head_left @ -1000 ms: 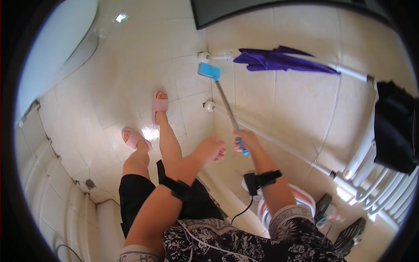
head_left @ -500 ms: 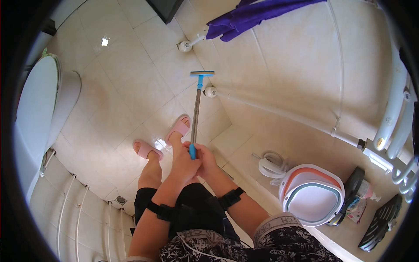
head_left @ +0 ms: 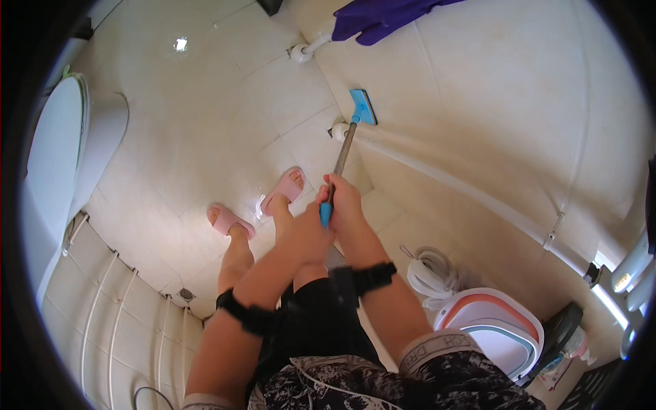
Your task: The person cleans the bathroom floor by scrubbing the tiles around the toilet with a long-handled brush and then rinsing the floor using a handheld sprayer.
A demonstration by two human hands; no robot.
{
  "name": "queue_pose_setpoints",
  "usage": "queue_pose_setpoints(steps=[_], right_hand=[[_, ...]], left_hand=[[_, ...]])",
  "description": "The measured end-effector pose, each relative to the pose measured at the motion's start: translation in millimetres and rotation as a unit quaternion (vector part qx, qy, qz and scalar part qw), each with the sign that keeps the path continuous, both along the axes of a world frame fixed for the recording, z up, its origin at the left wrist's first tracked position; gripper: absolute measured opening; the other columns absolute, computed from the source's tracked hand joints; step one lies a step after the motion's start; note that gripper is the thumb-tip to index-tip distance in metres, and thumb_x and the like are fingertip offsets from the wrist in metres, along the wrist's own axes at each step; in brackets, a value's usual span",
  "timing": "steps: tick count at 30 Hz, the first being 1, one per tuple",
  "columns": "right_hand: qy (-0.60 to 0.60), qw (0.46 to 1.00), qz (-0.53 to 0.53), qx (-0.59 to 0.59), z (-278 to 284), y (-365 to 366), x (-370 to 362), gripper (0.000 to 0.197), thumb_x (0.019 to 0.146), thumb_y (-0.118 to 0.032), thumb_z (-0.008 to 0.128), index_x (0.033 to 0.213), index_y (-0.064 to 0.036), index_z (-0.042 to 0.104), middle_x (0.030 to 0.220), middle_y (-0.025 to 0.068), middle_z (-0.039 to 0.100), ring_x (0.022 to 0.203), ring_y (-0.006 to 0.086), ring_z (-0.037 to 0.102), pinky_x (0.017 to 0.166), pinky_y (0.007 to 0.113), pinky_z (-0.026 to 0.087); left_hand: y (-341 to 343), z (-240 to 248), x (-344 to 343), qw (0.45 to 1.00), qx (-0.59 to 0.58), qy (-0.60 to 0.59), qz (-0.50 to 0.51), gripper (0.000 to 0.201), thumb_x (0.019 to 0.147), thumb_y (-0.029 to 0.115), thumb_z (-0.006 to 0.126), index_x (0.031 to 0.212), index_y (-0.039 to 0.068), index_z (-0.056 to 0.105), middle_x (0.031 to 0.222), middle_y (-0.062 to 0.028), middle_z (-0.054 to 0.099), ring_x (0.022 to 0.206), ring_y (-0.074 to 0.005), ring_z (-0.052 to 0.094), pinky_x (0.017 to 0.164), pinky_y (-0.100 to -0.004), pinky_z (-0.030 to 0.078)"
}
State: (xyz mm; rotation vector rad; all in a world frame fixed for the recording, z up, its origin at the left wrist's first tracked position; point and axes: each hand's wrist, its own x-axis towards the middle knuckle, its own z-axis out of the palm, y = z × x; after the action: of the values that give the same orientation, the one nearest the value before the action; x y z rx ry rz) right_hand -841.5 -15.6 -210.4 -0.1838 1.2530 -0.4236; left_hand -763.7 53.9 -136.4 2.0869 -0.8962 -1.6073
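Both of my hands are closed round a long-handled scrubber (head_left: 344,152) with a grey metal pole, a blue grip end and a flat, rectangular blue head. My left hand (head_left: 305,231) wraps the blue grip at the near end. A little further up, my right hand (head_left: 346,203) grasps the pole just beyond the grip. The pole slants away and to the right. Its head is turned with one face toward the beige tiled wall (head_left: 471,89), close to a white pipe fitting (head_left: 339,132); whether it touches the wall I cannot tell.
A white toilet (head_left: 58,150) stands at the left. White pipes (head_left: 451,181) run along the right wall, with a purple cloth (head_left: 383,17) hanging above. Lower right are a coiled white hose (head_left: 432,273) and white-and-orange basins (head_left: 492,311). My pink slippers (head_left: 231,221) rest on the floor tiles.
The scrubber has moved right and its head has turned from edge-on to tilted, nearer the wall. My right hand has shifted further up the pole. The view has moved slightly.
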Motion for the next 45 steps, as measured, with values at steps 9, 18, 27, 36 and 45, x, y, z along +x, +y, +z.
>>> queue_pose_setpoints(steps=[9, 18, 27, 36, 45], right_hand=[[0.027, 0.999, -0.015, 0.026, 95.6, 86.9, 7.5, 0.021, 0.084, -0.015, 0.046, 0.066, -0.0039, 0.046, 0.054, 0.0083, 0.049, 0.049, 0.0203, 0.048, 0.051, 0.033, 0.044], [0.006, 0.999, 0.041, 0.018, 2.6, 49.7, 7.9, 0.02, 0.084, -0.014, 0.045, 0.066, -0.0063, 0.043, 0.053, 0.0073, 0.045, 0.047, 0.0183, 0.045, 0.048, 0.032, 0.04], [0.068, 0.993, 0.07, -0.063, 23.7, 95.9, 11.6, 0.02, 0.083, -0.014, 0.047, 0.066, -0.0089, 0.038, 0.051, 0.0035, 0.039, 0.043, 0.0158, 0.04, 0.043, 0.031, 0.037], [0.069, 0.997, 0.035, -0.029, 5.6, 102.1, 20.4, 0.023, 0.083, -0.016, 0.049, 0.065, -0.0101, 0.036, 0.05, 0.0026, 0.037, 0.041, 0.0147, 0.036, 0.041, 0.031, 0.035], [0.064, 0.996, 0.039, 0.055, -83.3, 21.2, 22.4, 0.025, 0.081, -0.014, 0.05, 0.062, -0.0114, 0.035, 0.049, 0.0006, 0.036, 0.039, 0.0109, 0.032, 0.039, 0.029, 0.032]], left_hand=[[82.8, 75.1, 41.3, 0.99, 0.015, 0.036, -0.139, 0.035, 0.075, 0.009, 0.048, 0.109, 0.001, 0.044, 0.081, -0.0267, 0.06, 0.076, -0.0403, 0.059, 0.067, -0.0456, 0.045], [67.0, 0.9, 21.1, 0.998, 0.011, 0.038, -0.058, 0.044, 0.072, 0.006, 0.05, 0.115, 0.002, 0.038, 0.078, -0.026, 0.058, 0.069, -0.0378, 0.06, 0.063, -0.0438, 0.046], [118.9, 4.3, 18.6, 0.997, -0.013, 0.06, -0.048, 0.054, 0.073, 0.006, 0.05, 0.123, 0.008, 0.031, 0.074, -0.0269, 0.057, 0.07, -0.0422, 0.058, 0.06, -0.0487, 0.045], [111.4, 7.2, 39.7, 0.993, 0.013, 0.115, -0.037, 0.062, 0.071, 0.002, 0.049, 0.129, 0.006, 0.029, 0.093, -0.0268, 0.054, 0.082, -0.0402, 0.058, 0.069, -0.045, 0.046], [39.3, -81.4, 15.1, 0.998, 0.052, 0.034, -0.014, 0.059, 0.07, 0.006, 0.052, 0.126, 0.004, 0.035, 0.092, -0.0283, 0.056, 0.087, -0.0385, 0.057, 0.068, -0.0427, 0.047]])
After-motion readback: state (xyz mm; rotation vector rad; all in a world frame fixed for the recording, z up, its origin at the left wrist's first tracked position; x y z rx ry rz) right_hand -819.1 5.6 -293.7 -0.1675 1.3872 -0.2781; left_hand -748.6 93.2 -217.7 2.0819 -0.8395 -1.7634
